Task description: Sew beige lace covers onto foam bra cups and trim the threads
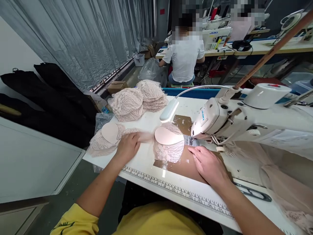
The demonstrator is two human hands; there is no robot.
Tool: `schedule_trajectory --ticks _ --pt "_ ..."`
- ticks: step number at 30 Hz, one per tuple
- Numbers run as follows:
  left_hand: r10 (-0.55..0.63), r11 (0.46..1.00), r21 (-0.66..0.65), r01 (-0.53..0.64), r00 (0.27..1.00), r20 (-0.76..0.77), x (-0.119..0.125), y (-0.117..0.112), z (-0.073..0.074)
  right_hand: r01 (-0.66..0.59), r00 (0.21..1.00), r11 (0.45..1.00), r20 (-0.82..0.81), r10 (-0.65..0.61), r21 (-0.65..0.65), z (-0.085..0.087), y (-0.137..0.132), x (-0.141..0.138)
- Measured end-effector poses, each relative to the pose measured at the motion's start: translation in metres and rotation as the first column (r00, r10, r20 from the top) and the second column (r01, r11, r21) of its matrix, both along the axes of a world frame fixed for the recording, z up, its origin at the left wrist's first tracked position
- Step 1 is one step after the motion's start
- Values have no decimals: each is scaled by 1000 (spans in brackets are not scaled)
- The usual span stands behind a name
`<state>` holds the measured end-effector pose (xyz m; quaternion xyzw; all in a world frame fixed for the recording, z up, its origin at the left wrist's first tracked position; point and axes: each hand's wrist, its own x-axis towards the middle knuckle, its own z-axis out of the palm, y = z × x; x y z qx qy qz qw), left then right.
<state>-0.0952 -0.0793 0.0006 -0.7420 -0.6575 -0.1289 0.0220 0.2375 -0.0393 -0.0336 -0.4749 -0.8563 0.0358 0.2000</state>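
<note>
Left hand [128, 147] left of lace cup [169, 143], fingers seemingly pinched on sheer fabric [146, 136]; lace cup on tabletop [144, 160], long axis roughly near-to-far; right hand [207, 163] nearer, just right of lace cup, fingers extended, resting on brown board [192, 168]

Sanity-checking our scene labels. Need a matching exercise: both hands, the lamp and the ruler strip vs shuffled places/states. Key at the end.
Things
1. Left hand
2. Right hand
3. Gooseneck lamp
4. Ruler strip

Places/states
A. Along the near edge of the table
B. Resting on the brown board, fingers extended
C. At the sheer fabric, left of the brightly lit lace cup
D. Switched on, white, beyond that cup

Pairs: 1-C, 2-B, 3-D, 4-A
</note>
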Motion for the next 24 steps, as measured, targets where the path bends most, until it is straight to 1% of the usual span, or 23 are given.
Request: schedule_trajectory --ticks 2,4,5,6,7,8,9,10,11,12,13,14,15,16,17,18,19,20,21,22,24 --pt "41 998 40 -42 999 20 -9 -6 -7 -48 985 997 -168 36 -68 3 0 2" --pt "36 992 117 -47 995 93 -11 -13 -7 -117 933 977 -358 46 -179 11 -3 5" --pt "23 982 183 -49 990 138 -9 -18 -5 -159 900 952 -434 31 -263 17 -6 5" --pt "10 964 260 -57 983 182 -7 -23 -1 -207 869 908 -495 0 -364 23 -12 4" --pt "-9 938 340 -67 976 216 -2 -29 2 -261 839 842 -542 -43 -471 30 -18 2" --pt "-35 909 411 -67 971 237 4 -35 6 -334 807 752 -584 -82 -568 36 -26 -3" --pt "-70 884 464 -53 968 243 12 -40 8 -411 764 657 -631 -130 -632 41 -34 -10" --pt "-113 867 498 -20 965 235 22 -45 9 -494 706 576 -687 -172 -652 45 -43 -18" --pt "-168 856 515 36 963 212 34 -50 10 -572 626 532 -751 -209 -625 48 -51 -27" --pt "-233 848 520 107 955 182 46 -54 9 -635 541 513 -807 -238 -577 49 -59 -37" --pt "-305 840 508 189 940 155 58 -57 7 -657 484 511 -830 -279 -555 48 -66 -47" --pt "-381 832 483 272 914 141 69 -60 6 -618 427 548 -825 -369 -564 47 -72 -54" --pt "-457 822 449 350 877 151 79 -62 5 -569 351 591 -819 -455 -572 44 -76 -60" --pt "-524 811 410 418 831 189 87 -63 5 -533 289 613 -806 -517 -584 41 -80 -62" --pt "-572 802 368 470 781 249 92 -63 6 -509 241 622 -792 -560 -595 37 -82 -61" --pt "-597 799 328 505 735 321 95 -60 8 -503 208 626 -786 -582 -596 34 -84 -57" --pt "-598 801 294 521 699 391 95 -56 10 -504 194 628 -786 -586 -593 32 -85 -51" --pt "-583 811 263 523 680 444 95 -49 13 -501 190 636 -792 -581 -587 30 -86 -42" --pt "-558 826 240 510 683 472 94 -40 16 -488 194 650 -799 -569 -582 29 -87 -32" --pt "-535 841 220 493 701 472 93 -30 17 -461 206 672 -807 -554 -579 30 -88 -21" --pt "-500 863 148 483 776 384 92 -8 18 -355 250 738 -819 -516 -574 38 -93 4"
